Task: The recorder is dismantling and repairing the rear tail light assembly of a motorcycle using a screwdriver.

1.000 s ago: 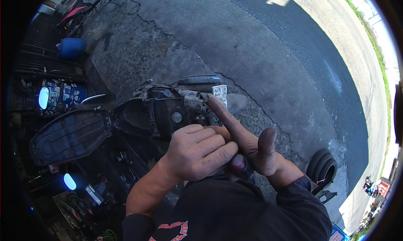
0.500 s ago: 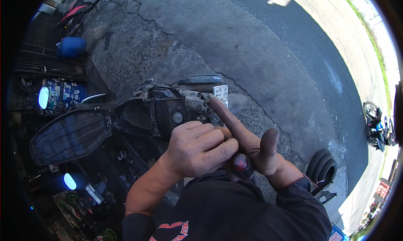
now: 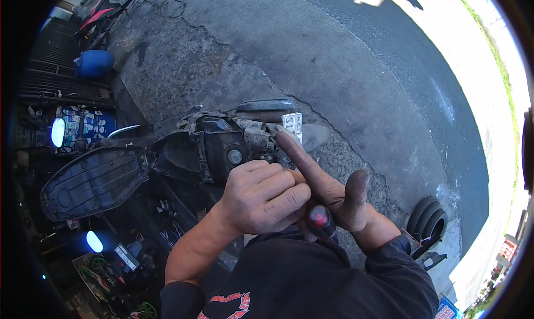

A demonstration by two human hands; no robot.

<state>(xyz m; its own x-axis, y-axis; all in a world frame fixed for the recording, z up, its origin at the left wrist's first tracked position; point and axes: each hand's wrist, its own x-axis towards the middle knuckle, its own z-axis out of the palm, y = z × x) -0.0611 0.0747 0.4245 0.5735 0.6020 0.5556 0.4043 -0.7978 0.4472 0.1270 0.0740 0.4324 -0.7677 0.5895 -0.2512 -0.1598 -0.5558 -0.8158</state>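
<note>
My left hand is closed, its fingers curled against my right hand, and whatever it may pinch is hidden behind the knuckles. My right hand has its forefinger stretched out and its thumb raised. Its lower fingers, mostly out of sight, curl around a tool with a rounded red-and-black handle; the tool's working end does not show. Just beyond both hands stands a scooter with its rear body panels off. Its seat is tipped open to the left, showing the underside. A round cap sits behind the storage well.
Stacked tyres stand at the right. A blue drum and a red motorcycle are at the far left. Dark clutter and motorcycle parts lie at lower left. Cracked concrete ground stretches beyond the scooter.
My left hand has shifted very slightly left against my right hand, and a little more of the handle's red end shows. The motorcycle at the far right has gone from sight.
</note>
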